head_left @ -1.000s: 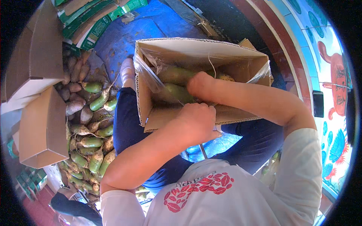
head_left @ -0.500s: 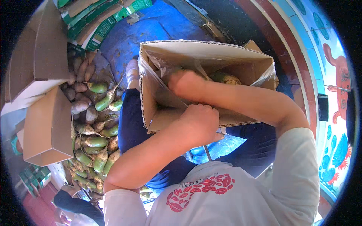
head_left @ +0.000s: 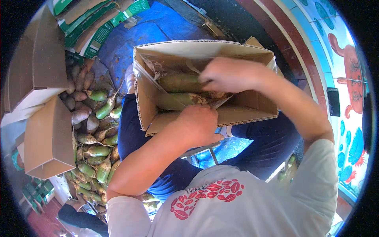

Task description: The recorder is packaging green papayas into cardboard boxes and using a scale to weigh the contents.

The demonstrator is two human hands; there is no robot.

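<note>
I have both hands at work at an open carton (head_left: 189, 49). My left hand (head_left: 198, 122) lies over its near wall, back upward, fingers bent under; I cannot tell whether they are clenched on anything. My right hand (head_left: 225, 75) is over the opening, just beyond the left and a little to its right, blurred, with its fingers curled inward; whether it grasps something I cannot make out either. Clear plastic film (head_left: 223, 101) crosses between the two hands and lines the carton's sides.

Left of the right hand, inside the carton, I see a green radish (head_left: 179, 82) lying lengthwise. A second radish (head_left: 175, 101) lies nearer, just beyond the left hand, its rough brown end close to those knuckles.

Below my hands the dark trousers (head_left: 260, 144) spread to either side of the carton, and nearer yet is the white shirt (head_left: 276, 197) with its red print. Well left of the left hand lie a heap of green radishes (head_left: 98, 151), some reddish roots (head_left: 81, 114) and a brown box (head_left: 47, 138). Beyond both hands, to the left, a blue sheet (head_left: 158, 19) covers the floor beside green cartons (head_left: 96, 39). Far right of the right hand stands a painted wall (head_left: 353, 79)
</note>
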